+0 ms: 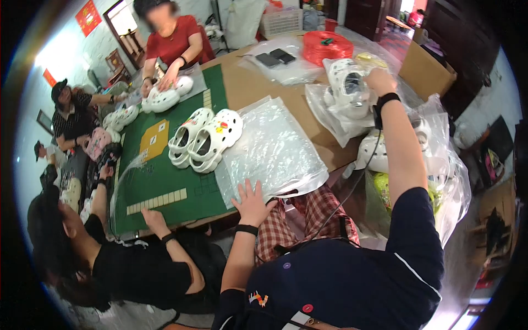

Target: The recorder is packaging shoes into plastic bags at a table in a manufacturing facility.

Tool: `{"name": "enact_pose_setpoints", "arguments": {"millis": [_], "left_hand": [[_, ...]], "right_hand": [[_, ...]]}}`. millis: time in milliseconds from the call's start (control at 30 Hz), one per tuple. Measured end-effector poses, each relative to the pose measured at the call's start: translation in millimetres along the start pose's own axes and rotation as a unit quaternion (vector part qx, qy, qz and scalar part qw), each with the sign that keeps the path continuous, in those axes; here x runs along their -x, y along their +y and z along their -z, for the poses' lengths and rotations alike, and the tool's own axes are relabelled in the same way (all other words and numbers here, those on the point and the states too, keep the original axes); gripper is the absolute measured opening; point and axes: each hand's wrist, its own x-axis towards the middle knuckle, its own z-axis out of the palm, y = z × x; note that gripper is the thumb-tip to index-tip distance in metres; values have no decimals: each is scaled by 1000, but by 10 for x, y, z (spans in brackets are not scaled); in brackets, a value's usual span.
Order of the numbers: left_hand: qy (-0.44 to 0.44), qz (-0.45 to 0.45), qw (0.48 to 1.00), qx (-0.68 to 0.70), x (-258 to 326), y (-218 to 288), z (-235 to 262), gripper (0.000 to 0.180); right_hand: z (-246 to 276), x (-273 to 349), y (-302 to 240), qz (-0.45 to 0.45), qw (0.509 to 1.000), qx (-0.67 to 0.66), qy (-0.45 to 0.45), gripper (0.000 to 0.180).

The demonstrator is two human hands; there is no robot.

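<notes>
My left hand (253,204) lies with fingers spread at the near edge of a stack of clear plastic bags (275,148). A pair of white clogs (206,140) with colourful charms stands just left of the stack, on the green mat (159,181). Stretched out to the far right, my right hand (380,81) has its fingers curled at the side of a clear bag of white clogs (347,91). It seems to grip that bag, though its fingertips are partly hidden. More bagged white clogs (379,151) are heaped below my right forearm.
A roll of red plastic twine (327,48) and dark flat items (276,57) on plastic lie at the back. A cardboard box (426,69) stands far right. Co-workers sit left and opposite; one in red (176,44) handles a white clog (165,98). White tiles (157,202) line the mat.
</notes>
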Motion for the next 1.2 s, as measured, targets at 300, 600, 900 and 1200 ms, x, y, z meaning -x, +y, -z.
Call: {"name": "enact_pose_setpoints", "arguments": {"millis": [300, 600, 900, 1200], "left_hand": [[40, -6, 999, -26, 17, -63, -50, 91], [35, -20, 998, -57, -31, -48, -144, 88], [-20, -29, 996, -77, -54, -34, -130, 80], [23, -30, 998, -51, -38, -27, -51, 91]], "right_hand": [[-272, 1120, -2104, 426, 869, -197, 160, 44], [-1354, 2291, -4032, 503, 811, -253, -159, 50], [-1879, 2307, -4417, 466, 859, -182, -109, 43], [-1596, 1961, -4028, 444, 868, -197, -102, 21]]}}
